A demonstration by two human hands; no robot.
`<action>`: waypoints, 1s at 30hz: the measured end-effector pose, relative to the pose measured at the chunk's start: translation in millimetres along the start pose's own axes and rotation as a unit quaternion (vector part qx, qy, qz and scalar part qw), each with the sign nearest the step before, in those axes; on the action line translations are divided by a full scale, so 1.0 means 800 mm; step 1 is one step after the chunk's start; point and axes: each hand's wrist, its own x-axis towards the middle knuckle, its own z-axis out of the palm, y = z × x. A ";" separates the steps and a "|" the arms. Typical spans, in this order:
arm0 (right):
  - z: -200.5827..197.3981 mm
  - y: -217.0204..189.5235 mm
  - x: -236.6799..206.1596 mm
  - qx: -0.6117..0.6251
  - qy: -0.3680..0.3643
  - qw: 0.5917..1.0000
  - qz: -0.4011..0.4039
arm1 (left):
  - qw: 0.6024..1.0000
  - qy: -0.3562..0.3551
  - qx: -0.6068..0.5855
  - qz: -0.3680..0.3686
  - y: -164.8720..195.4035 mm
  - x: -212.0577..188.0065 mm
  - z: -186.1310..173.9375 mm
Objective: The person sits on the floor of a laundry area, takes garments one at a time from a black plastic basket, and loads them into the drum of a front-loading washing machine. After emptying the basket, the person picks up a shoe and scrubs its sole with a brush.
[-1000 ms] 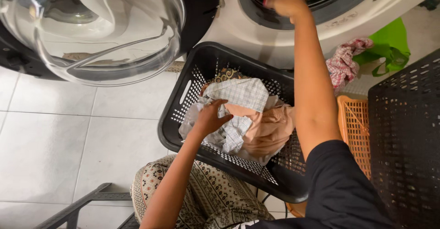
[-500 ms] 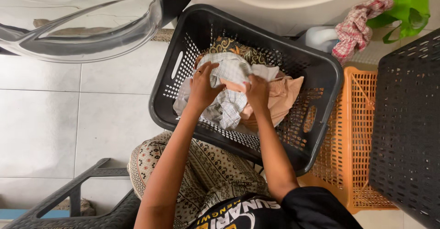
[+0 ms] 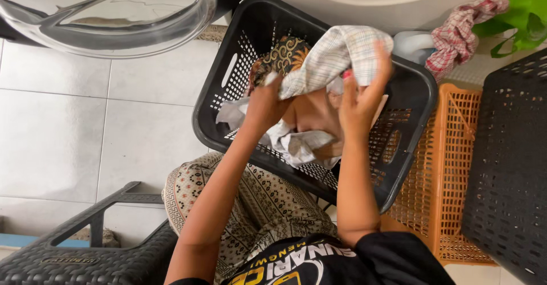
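Your left hand [image 3: 265, 104] and right hand [image 3: 360, 100] both grip a checked cloth [image 3: 342, 54], lifted above the middle of the black laundry basket [image 3: 410, 119]. More clothes (a patterned dark piece [image 3: 285, 54] near the far edge) lie inside. An orange basket [image 3: 450, 165] sits just beside its right edge, and a red checked rag [image 3: 458, 34] lies past its far right corner.
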 end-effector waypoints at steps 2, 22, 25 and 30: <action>0.011 0.001 -0.021 -0.032 -0.104 0.994 0.015 | 0.976 0.043 -0.213 0.001 0.023 0.002 -0.030; 0.000 -0.214 0.126 0.018 -0.151 0.987 -0.057 | 0.961 0.025 -0.154 0.227 0.062 -0.033 0.037; 0.028 -0.208 0.138 0.190 0.053 0.975 -0.105 | 0.988 -0.021 -0.102 0.112 0.036 -0.020 0.079; -0.019 -0.092 0.139 0.078 0.013 0.995 -0.059 | 0.955 0.147 -0.252 0.054 -0.004 -0.001 0.041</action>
